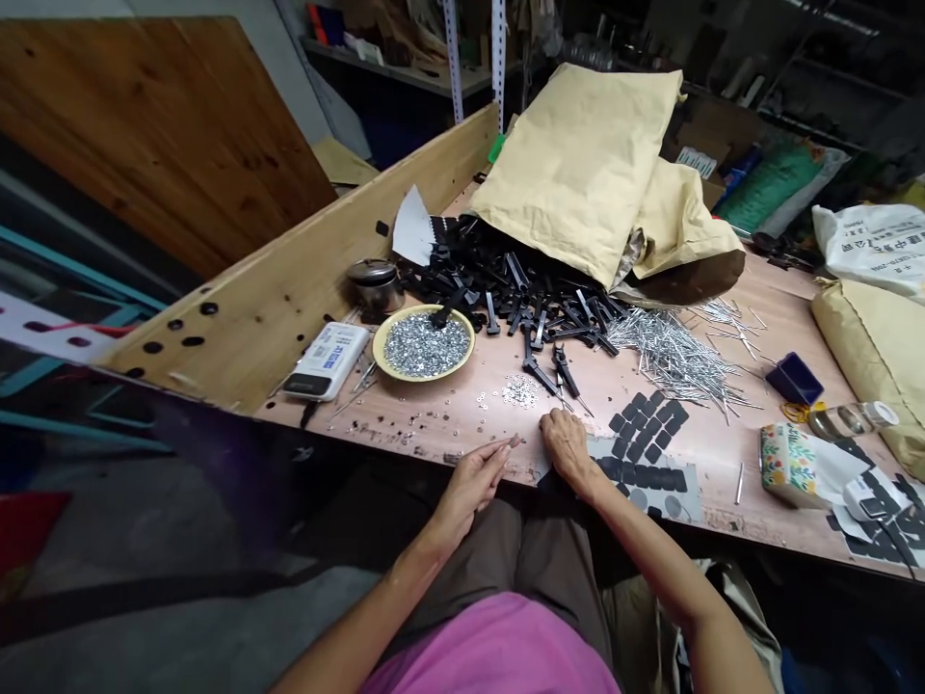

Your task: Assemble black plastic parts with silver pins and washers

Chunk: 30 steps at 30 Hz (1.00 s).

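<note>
My left hand (477, 482) is at the table's front edge, thumb and forefinger pinched on a tiny dark piece (515, 440) too small to name. My right hand (568, 445) rests on the tabletop with its fingers curled in; whatever they hold is hidden. Just beyond it lie black plastic parts (568, 371) with thin metal pins sticking out. A small heap of shiny washers (520, 390) is between the hands and a yellow bowl (381, 364) full of small metal pieces. Beside my right wrist, black rounded pads (643, 429) lie partly on a grey sheet (694, 492).
Behind are a pile of black parts (498, 280), large paper sacks (578, 164) and loose metal pins (672, 357). A white device (329, 359) and lidded tin (376, 286) stand left, by a wooden side board (289, 260). A tissue box (787, 463) and dark blue tray (795, 378) stand right.
</note>
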Each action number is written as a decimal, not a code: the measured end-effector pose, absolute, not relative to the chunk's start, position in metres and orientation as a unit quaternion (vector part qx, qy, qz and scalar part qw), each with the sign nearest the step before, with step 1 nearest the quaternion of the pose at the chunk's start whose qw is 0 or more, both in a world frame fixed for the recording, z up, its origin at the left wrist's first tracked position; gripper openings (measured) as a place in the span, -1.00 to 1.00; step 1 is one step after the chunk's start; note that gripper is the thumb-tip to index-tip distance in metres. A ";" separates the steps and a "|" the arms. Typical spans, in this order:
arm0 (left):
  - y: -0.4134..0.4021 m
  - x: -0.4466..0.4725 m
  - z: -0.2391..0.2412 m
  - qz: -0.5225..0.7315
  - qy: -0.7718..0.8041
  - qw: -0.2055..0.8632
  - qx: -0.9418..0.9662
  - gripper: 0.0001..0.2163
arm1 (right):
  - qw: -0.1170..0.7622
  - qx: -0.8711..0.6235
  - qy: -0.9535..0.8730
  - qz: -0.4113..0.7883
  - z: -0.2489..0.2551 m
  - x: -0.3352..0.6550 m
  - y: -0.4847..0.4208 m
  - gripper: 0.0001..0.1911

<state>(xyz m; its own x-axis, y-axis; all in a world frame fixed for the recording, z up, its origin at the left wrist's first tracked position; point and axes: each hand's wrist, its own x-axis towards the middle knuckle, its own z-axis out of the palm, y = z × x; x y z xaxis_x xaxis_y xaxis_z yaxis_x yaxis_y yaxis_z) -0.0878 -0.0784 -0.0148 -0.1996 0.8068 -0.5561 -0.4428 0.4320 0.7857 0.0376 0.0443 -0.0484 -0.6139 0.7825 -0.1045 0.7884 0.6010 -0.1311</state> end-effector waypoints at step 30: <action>-0.075 -0.071 -0.007 0.486 0.658 0.350 0.456 -0.81 | -0.256 0.408 0.650 -0.588 -0.010 0.071 0.013 -0.68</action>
<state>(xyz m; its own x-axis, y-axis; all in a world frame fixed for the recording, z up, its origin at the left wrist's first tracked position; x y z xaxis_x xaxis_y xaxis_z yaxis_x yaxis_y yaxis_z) -0.0711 -0.0747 -0.0071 -0.3383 0.9409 -0.0177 0.2608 0.1119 0.9589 0.0710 0.0133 -0.0102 -0.5359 0.8314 -0.1470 0.2286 -0.0247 -0.9732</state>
